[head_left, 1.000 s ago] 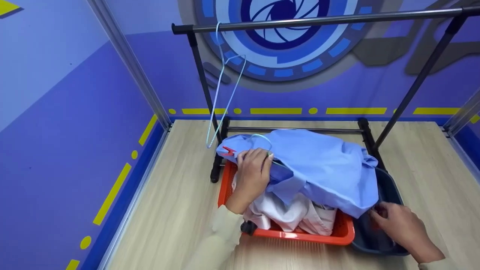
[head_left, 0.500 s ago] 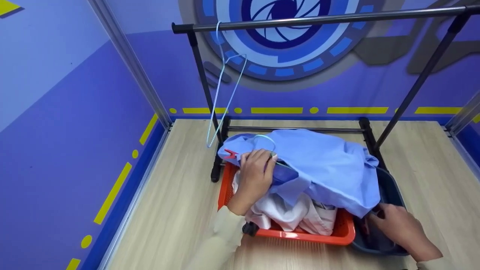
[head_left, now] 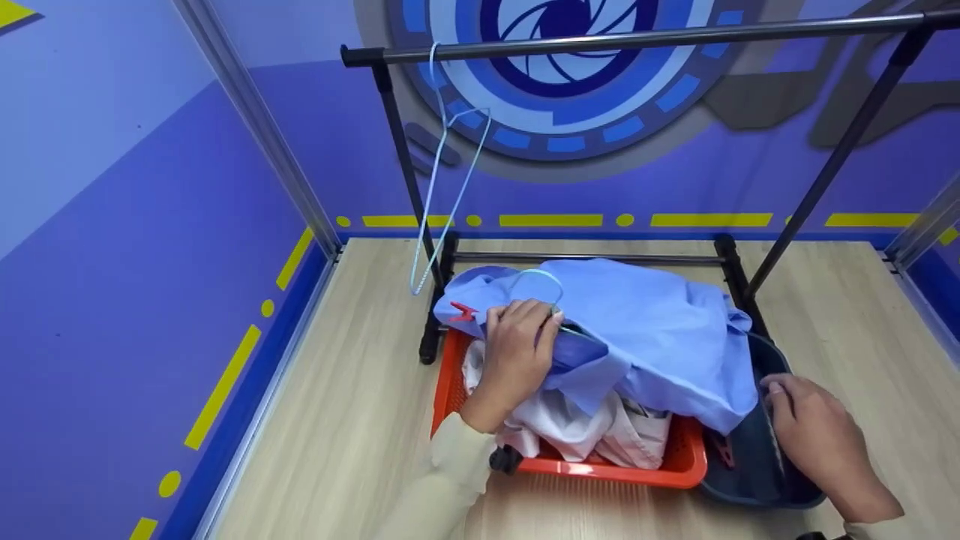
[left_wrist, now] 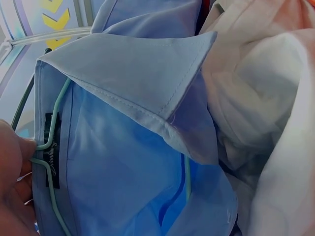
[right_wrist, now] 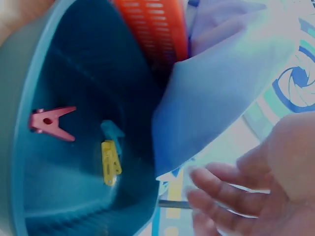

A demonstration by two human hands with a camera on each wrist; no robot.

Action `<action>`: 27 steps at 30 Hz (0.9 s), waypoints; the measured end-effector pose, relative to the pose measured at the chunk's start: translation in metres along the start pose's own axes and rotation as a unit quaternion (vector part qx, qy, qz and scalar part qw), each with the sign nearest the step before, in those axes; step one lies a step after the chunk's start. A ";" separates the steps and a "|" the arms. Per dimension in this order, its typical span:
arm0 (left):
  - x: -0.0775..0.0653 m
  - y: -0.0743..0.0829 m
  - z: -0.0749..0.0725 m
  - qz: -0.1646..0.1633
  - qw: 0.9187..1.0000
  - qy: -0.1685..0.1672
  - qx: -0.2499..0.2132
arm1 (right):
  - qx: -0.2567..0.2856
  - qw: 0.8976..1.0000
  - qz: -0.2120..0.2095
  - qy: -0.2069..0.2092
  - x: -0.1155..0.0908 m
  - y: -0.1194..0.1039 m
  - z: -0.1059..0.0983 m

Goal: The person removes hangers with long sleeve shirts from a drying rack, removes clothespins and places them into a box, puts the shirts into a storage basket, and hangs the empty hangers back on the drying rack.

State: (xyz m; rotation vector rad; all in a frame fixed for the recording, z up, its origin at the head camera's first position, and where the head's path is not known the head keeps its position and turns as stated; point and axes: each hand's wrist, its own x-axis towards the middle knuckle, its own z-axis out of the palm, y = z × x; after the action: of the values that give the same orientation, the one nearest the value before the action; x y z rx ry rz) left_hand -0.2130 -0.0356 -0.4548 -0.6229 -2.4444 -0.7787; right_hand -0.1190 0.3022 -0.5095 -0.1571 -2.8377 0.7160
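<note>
My left hand [head_left: 521, 349] grips the neck of a pale green wire hanger [left_wrist: 53, 115], together with the collar edge of a light blue shirt [head_left: 637, 322]. The hanger runs inside the shirt, and its hook shows above my fingers in the head view. A red clothespin [head_left: 463, 311] sits on the shirt left of that hand. My right hand [head_left: 817, 431] is over the right side of a dark blue basin [head_left: 802, 491], fingers loosely bent, with nothing visible in them. In the basin lie a red clothespin [right_wrist: 51, 124], a yellow clothespin [right_wrist: 110, 162] and a blue one [right_wrist: 112, 132].
Under the shirt stands a red basket [head_left: 585, 471] with white garments [head_left: 577, 427]. Behind is a clothes rack [head_left: 645, 45], with another wire hanger [head_left: 431, 195] on its bar at the left. A blue wall [head_left: 180, 247] bounds the left side.
My right hand has risen up and away from the red clothespin, which now lies in the basin. My left hand has shifted slightly right with the hanger and collar.
</note>
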 end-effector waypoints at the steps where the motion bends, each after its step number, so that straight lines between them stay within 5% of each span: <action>1: 0.000 0.001 0.000 0.001 1.000 0.001 0.004 | 0.013 1.000 -0.009 0.014 0.000 -0.004 0.000; 9: 0.002 0.010 0.002 0.010 1.000 0.017 0.020 | 0.076 0.990 -0.098 0.065 -0.006 -0.039 0.009; 14: 0.002 0.018 0.000 0.024 0.999 0.029 0.027 | 0.099 0.984 -0.145 0.042 -0.007 -0.058 0.014; 21: 0.001 0.030 -0.004 0.041 0.998 0.037 0.024 | 0.058 0.985 -0.162 0.013 -0.007 -0.074 0.018; 27: 0.002 0.043 -0.006 0.061 0.996 0.055 0.029 | 0.074 0.984 -0.161 0.016 -0.004 -0.081 0.021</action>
State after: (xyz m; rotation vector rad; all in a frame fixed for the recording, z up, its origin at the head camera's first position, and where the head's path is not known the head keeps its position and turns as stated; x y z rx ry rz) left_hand -0.1887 -0.0079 -0.4320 -0.6830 -2.2976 -0.6718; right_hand -0.1236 0.2209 -0.4893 0.3026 -2.6722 0.8355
